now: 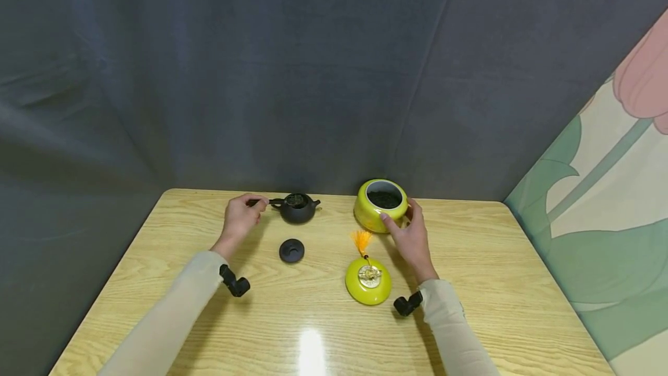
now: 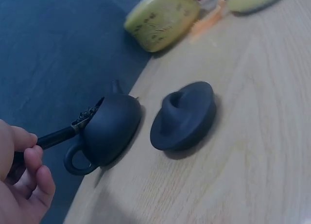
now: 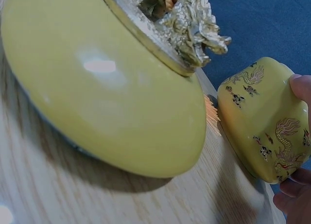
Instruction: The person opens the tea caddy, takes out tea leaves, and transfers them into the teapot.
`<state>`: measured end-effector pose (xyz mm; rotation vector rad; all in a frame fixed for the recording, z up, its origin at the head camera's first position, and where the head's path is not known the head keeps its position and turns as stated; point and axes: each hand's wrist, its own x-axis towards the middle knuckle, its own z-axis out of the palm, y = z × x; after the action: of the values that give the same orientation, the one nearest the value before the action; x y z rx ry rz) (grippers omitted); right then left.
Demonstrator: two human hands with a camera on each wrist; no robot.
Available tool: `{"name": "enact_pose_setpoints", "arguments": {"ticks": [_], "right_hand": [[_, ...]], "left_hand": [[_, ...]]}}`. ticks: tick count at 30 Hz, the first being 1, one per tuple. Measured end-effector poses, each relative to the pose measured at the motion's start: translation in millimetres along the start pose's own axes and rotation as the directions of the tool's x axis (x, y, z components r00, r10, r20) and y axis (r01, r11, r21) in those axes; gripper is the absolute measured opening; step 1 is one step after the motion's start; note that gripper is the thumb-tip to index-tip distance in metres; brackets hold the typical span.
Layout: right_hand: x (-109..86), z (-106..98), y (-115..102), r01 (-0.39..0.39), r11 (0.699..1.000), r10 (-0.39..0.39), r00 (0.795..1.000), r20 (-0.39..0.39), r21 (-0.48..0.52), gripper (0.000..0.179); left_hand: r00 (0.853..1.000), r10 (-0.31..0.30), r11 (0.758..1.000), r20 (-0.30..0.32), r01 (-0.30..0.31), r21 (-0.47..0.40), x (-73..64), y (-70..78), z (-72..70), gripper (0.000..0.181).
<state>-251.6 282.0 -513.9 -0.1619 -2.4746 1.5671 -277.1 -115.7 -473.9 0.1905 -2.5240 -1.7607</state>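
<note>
My left hand (image 1: 241, 218) pinches the dark handle of a small tea scoop (image 2: 57, 137). Dark dry tea leaves (image 2: 86, 114) lie on its head, which is at the open mouth of a small black teapot (image 1: 297, 215). To the right, my right hand (image 1: 412, 238) grips the side of a glossy yellow jar (image 1: 367, 218), thumb on the near face and fingers around the right. Inside the jar is a dark leafy fill (image 1: 385, 199). Gold dragon designs decorate its wall in the right wrist view.
Nearer than the teapot lies its round black lid (image 1: 291, 250). A yellow jar lid (image 1: 359, 292) with an ornate metal knob and an orange tassel (image 1: 362, 241) rests before the jar. Behind the wooden table (image 1: 459, 260) hangs a dark curtain (image 1: 334, 74).
</note>
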Motion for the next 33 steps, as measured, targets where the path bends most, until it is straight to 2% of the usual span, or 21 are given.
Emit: {"name": "enact_pose_setpoints", "arguments": {"ticks": [2, 5, 8, 10, 11, 13, 17, 18, 19, 20, 22, 26, 31, 32, 33], "right_hand": [[0.2, -0.1, 0.3, -0.003, 1.0, 0.003, 1.0, 0.001, 0.0, 0.088], [0.6, 0.2, 0.7, -0.004, 1.0, 0.004, 1.0, 0.0, 0.001, 0.088], [0.7, 0.2, 1.2, 0.0, 1.0, 0.0, 1.0, -0.004, 0.002, 0.088], [0.6, 0.5, 1.5, 0.002, 1.0, -0.002, 1.0, -0.009, 0.001, 0.088], [0.5, 0.7, 1.5, 0.003, 1.0, -0.003, 1.0, -0.011, 0.002, 0.087], [0.1, 1.0, 1.5, 0.003, 1.0, -0.003, 1.0, -0.015, -0.001, 0.087], [0.0, 1.5, 1.9, 0.001, 1.0, -0.001, 1.0, -0.02, -0.005, 0.087], [0.1, 1.6, 2.1, 0.0, 1.0, -0.001, 1.0, -0.022, -0.007, 0.087], [0.2, 1.8, 1.9, -0.001, 1.0, 0.0, 1.0, -0.022, -0.008, 0.087], [0.3, 1.8, 2.0, 0.001, 1.0, -0.002, 1.0, -0.02, -0.008, 0.087], [0.1, 1.9, 2.1, 0.005, 1.0, -0.005, 1.0, -0.017, -0.007, 0.087], [-0.7, 1.7, 1.7, 0.005, 1.0, -0.005, 1.0, -0.012, -0.003, 0.087], [-1.0, 1.3, 0.8, 0.003, 1.0, -0.003, 1.0, -0.013, -0.002, 0.087], [-1.3, 1.4, 0.7, 0.003, 1.0, -0.003, 1.0, -0.016, -0.002, 0.087], [-1.5, 1.4, 0.7, 0.003, 1.0, -0.003, 1.0, -0.018, -0.003, 0.087]], "left_hand": [[0.997, 0.073, 0.991, -0.004, -0.072, 0.113, -1.6, 3.1, 3.0, 0.025], [0.979, 0.204, 0.944, -0.003, -0.196, 0.266, -4.3, 6.7, 8.5, 0.022], [0.942, 0.334, 0.873, 0.024, -0.318, 0.37, -7.6, 8.5, 14.8, 0.019], [0.908, 0.415, 0.811, 0.064, -0.401, 0.427, -10.9, 8.6, 18.5, 0.018], [0.888, 0.452, 0.773, 0.09, -0.44, 0.456, -12.5, 7.9, 20.2, 0.018], [0.835, 0.53, 0.677, 0.146, -0.52, 0.521, -15.5, 6.3, 23.2, 0.018], [0.704, 0.661, 0.455, 0.26, -0.651, 0.607, -19.3, 2.6, 27.0, 0.016], [0.674, 0.682, 0.408, 0.284, -0.673, 0.617, -19.9, 2.1, 27.5, 0.016], [0.646, 0.701, 0.367, 0.304, -0.691, 0.623, -20.0, 1.1, 27.7, 0.017], [0.623, 0.714, 0.337, 0.319, -0.706, 0.623, -20.5, 0.7, 27.5, 0.018], [0.595, 0.728, 0.304, 0.34, -0.725, 0.618, -20.7, -0.9, 26.9, 0.02], [0.57, 0.745, 0.292, 0.346, -0.745, 0.599, -21.2, -1.3, 25.3, 0.021], [0.55, 0.777, 0.29, 0.306, -0.744, 0.602, -21.7, 1.6, 23.7, 0.021], [0.549, 0.78, 0.289, 0.302, -0.743, 0.604, -21.6, 1.4, 23.6, 0.021], [0.554, 0.779, 0.299, 0.294, -0.741, 0.601, -21.6, 1.4, 23.5, 0.02]]}}
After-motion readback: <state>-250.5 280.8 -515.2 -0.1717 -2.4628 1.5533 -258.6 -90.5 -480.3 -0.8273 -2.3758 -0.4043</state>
